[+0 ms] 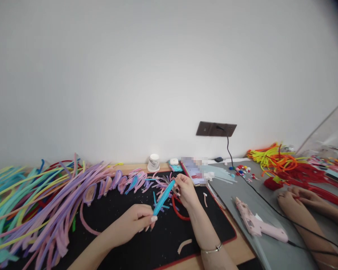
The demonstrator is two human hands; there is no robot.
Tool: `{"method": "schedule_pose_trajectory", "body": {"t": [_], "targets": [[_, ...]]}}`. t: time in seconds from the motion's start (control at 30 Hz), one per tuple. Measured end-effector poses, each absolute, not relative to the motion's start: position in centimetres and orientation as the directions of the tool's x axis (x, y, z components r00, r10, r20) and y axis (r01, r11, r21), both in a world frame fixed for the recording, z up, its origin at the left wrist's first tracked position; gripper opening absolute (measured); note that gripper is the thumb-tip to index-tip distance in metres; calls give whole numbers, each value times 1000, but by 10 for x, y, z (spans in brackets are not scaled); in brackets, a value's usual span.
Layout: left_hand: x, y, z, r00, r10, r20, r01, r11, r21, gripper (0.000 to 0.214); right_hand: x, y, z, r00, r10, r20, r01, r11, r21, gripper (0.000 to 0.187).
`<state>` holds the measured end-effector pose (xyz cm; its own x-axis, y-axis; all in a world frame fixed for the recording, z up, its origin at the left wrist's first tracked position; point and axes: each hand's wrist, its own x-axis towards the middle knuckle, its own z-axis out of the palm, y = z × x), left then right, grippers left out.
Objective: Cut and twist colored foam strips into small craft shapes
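Stretched slantwise between both hands is a flat bundle of blue pipe cleaners point(163, 198). Its lower end is pinched by my left hand point(136, 223), thumb on top. My right hand point(186, 189) grips the upper end, with a bracelet on that wrist. Beneath them lies a black mat point(146, 249) with a red edge. Short cut pieces in blue and purple lie on it behind the hands, and a red loop point(180, 213) is partly hidden by my right hand. Folded pink and purple pipe cleaner pieces point(122, 183) run in a row along the mat's back.
Long pastel pipe cleaners point(59, 210) are heaped at left. A white cup point(153, 163) and a phone point(193, 172) stand along the back. On the grey mat at right lies a pink glue gun point(261, 225) with its cord; a co-worker's hands point(298, 202) are beyond it.
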<state>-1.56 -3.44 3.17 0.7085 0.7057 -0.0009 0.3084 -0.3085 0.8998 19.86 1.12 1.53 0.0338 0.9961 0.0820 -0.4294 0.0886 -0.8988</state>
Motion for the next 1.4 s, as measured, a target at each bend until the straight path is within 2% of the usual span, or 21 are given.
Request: {"method": "schedule_pose_trajectory", "body": {"t": [0.13, 0.3, 0.47, 0.53, 0.6, 0.73, 0.83, 0.93, 1.0, 1.1, 1.2, 1.27, 1.4], "targets": [[-12, -39, 36, 744, 661, 96, 290, -450, 845, 37, 195, 10, 17, 42, 997, 63, -433, 75, -898, 37], [-15, -42, 35, 703, 697, 143, 300, -473, 829, 40, 197, 8, 22, 4, 997, 73, -456, 67, -887, 36], [-27, -35, 32, 411, 869, 275, 299, -413, 860, 45, 201, 1, 28, -131, 990, 57, -431, -5, -903, 33], [-32, -31, 35, 281, 903, 325, 286, -402, 870, 48, 201, -3, 31, -189, 981, 46, -392, -32, -919, 31], [-37, -30, 38, 220, 900, 376, 295, -429, 854, 50, 202, -7, 33, -244, 969, 45, -350, -45, -936, 30], [-44, -35, 44, 285, 830, 479, 375, -556, 742, 48, 205, -11, 36, -383, 924, 24, -258, -82, -963, 29], [-48, -42, 45, 370, 780, 504, 402, -624, 670, 44, 210, -11, 39, -397, 917, 32, -218, -61, -974, 29], [-50, -45, 45, 423, 763, 489, 405, -642, 651, 42, 210, -11, 43, -322, 943, 87, -196, 24, -980, 31], [-49, -43, 46, 425, 783, 454, 413, -614, 673, 42, 205, -13, 47, -347, 932, 109, -179, 49, -983, 32], [-45, -35, 49, 407, 835, 370, 426, -532, 732, 42, 191, -19, 51, -542, 836, 81, -114, 22, -993, 34], [-39, -22, 51, 453, 853, 258, 406, -455, 792, 43, 177, -24, 49, -735, 677, -47, 0, -70, -998, 33], [-36, -12, 50, 463, 867, 184, 378, -381, 844, 43, 171, -25, 44, -780, 616, -114, 48, -123, -991, 34], [-35, 10, 33, 468, 883, 29, 269, -173, 948, 42, 170, -17, 29, -705, 696, -134, -20, -208, -978, 34]]}}
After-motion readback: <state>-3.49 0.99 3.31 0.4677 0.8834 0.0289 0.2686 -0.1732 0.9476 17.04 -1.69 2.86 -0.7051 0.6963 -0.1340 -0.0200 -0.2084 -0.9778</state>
